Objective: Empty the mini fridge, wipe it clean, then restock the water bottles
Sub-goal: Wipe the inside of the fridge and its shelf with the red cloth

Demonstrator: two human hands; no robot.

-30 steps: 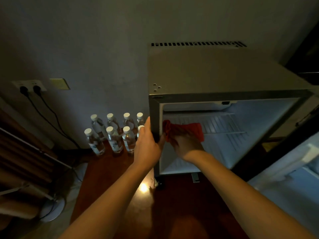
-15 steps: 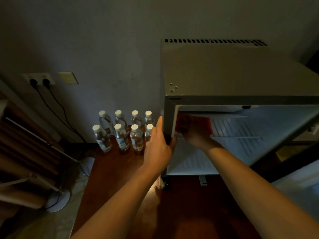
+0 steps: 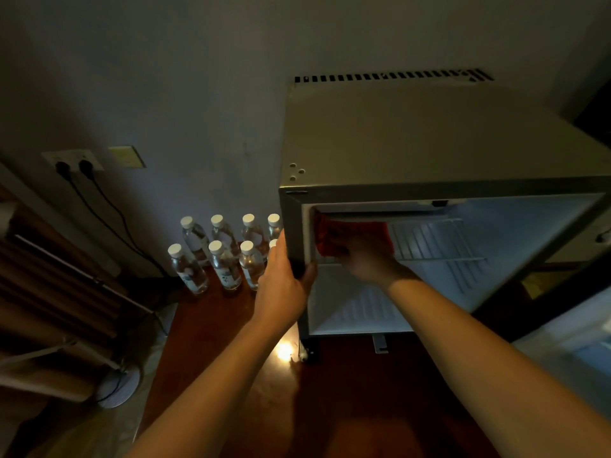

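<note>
My right hand (image 3: 363,259) presses a red cloth (image 3: 350,234) hiding my fingers inside the empty mini fridge (image 3: 429,153); my left hand (image 3: 284,285) grips its frame.

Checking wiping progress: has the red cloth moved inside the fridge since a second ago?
Yes. The red cloth has gone up the grey mini fridge's left inner wall, from shelf level to under its ceiling.

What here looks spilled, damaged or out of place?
Nothing stands out. The water bottles stand upright in rows on the floor beside the open mini fridge, and the red cloth lies on the wire shelf.
</note>
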